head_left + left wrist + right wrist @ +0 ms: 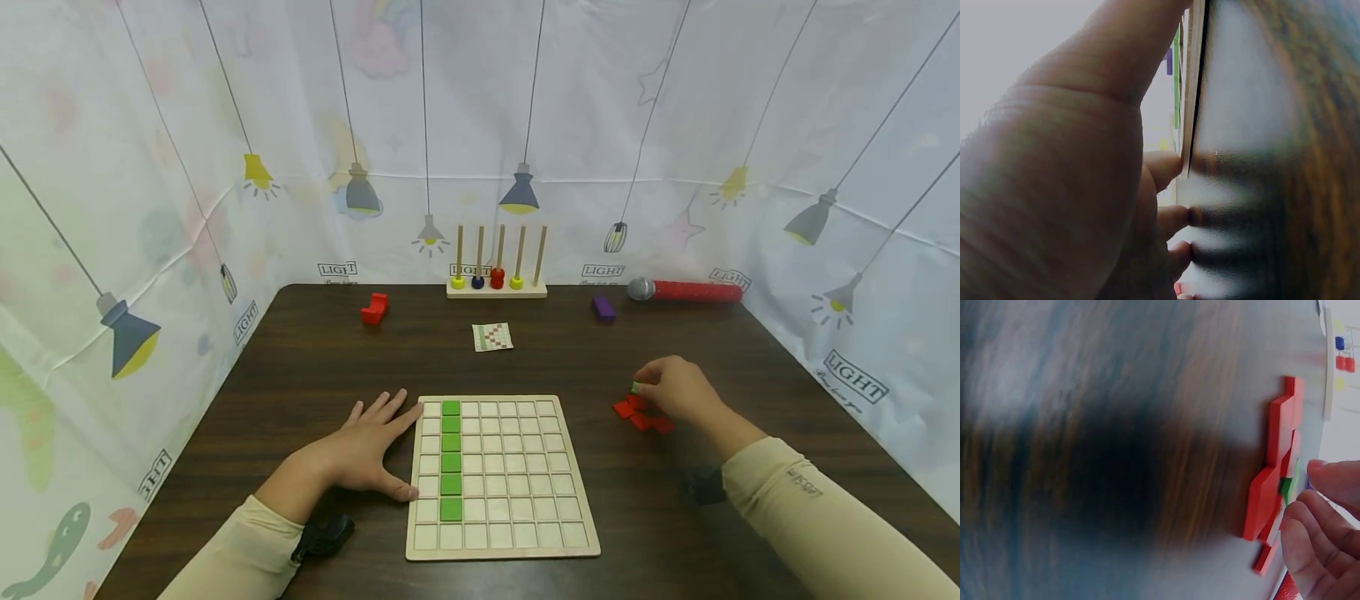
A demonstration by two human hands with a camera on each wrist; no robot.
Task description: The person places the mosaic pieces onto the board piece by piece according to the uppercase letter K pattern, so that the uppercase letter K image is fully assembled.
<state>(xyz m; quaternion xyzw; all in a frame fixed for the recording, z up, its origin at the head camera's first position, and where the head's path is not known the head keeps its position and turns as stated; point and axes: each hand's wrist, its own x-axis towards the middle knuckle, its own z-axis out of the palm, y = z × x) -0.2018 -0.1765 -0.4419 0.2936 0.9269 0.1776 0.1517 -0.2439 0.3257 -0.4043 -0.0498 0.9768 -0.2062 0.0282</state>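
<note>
A wooden grid board point(513, 467) lies flat, with a column of green tiles point(451, 462) in its second column from the left. My left hand point(360, 454) rests at the board's left edge, fingers spread, with thumb and index fingertips on the rim. In the left wrist view the other fingertips point(1179, 216) reach down to the tabletop. To the right of the board my right hand point(675, 387) pinches a small green tile point(635, 387) over a loose cluster of red tiles point(641, 421). The right wrist view has the green tile point(1287, 487) partly hidden among red tiles point(1263, 503).
A small printed pattern card point(492, 337) lies beyond the board. Along the back stand a peg stacker point(497, 290) with coloured beads, a red block point(374, 309), a purple block point(603, 309) and a red microphone point(690, 291). Printed cloth walls surround the dark table point(315, 358).
</note>
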